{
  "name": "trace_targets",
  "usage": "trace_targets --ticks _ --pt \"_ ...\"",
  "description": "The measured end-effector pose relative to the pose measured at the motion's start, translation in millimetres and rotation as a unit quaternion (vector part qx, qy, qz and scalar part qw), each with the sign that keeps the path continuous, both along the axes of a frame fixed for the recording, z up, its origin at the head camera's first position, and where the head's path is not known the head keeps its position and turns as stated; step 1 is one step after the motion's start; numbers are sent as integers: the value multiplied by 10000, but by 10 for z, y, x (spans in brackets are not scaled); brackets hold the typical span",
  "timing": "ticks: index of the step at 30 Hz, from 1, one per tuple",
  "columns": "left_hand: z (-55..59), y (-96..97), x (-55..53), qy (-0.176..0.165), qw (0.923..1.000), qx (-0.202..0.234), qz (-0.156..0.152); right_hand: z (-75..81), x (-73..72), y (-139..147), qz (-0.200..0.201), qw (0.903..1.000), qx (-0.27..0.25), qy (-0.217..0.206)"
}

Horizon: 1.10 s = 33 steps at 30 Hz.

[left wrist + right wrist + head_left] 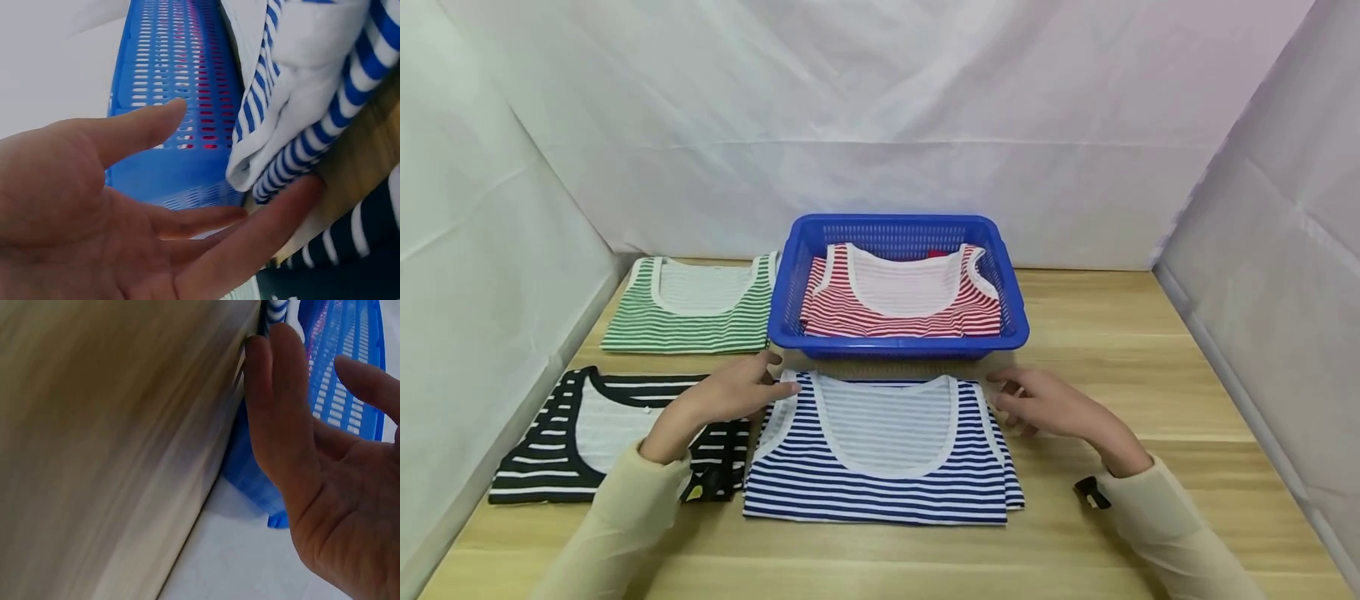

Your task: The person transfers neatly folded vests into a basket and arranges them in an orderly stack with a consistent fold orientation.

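A folded blue-and-white striped tank top lies on the table, its neckline toward the back. My left hand is at its upper left shoulder, thumb and fingers spread apart. In the left wrist view, the fingertips reach the edge of the folded fabric, with nothing pinched between them. On the opposite side, my right hand is beside the right shoulder strap, fingers loosely bent. The right wrist view shows its fingers close by the striped edge, holding nothing.
Just behind the blue top stands a blue plastic basket with a folded red-and-white striped tank top inside. A green-striped tank top lies left of the basket. Nearer, a black-and-white striped one lies partly under my left forearm. White cloth walls surround the table.
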State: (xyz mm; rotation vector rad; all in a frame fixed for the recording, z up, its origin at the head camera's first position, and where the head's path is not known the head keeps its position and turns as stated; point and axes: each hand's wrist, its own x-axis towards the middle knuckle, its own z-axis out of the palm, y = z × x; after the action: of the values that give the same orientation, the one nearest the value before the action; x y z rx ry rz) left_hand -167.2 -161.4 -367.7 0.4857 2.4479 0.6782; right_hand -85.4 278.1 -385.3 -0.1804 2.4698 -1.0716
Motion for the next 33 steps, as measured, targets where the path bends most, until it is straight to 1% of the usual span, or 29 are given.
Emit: trace_targets --ticks 3,7,12,16,19,21,23,27,28,33 --pt "-51 0 -29 -151 9996 206 123 -11 -10 -74 -8 9999 -127 -94" --pt "-113 18 -43 -18 9996 162 220 -30 -10 -177 -17 9993 -341 -119" --pt "-139 57 -50 174 9997 -14 155 -54 21 -248 -82 9981 -594 -117" --pt "-120 82 -43 257 9996 -121 38 -73 30 -284 -2 9996 -256 143" --pt "-111 93 -36 248 9997 -67 -59 -83 29 -300 5 9994 134 317" --pt "-111 99 -27 196 9997 20 -108 -83 31 -307 -41 9989 291 357" --pt "-112 105 -13 113 9998 104 -148 -72 32 -321 -65 9988 343 354" --pt "-118 126 14 99 9993 258 -261 -58 21 -364 -54 9990 280 352" --pt "-121 131 16 118 9991 293 -292 -53 19 -376 -7 9990 250 380" --pt "-145 144 13 301 9974 493 -435 -42 -11 -412 -17 9982 268 540"
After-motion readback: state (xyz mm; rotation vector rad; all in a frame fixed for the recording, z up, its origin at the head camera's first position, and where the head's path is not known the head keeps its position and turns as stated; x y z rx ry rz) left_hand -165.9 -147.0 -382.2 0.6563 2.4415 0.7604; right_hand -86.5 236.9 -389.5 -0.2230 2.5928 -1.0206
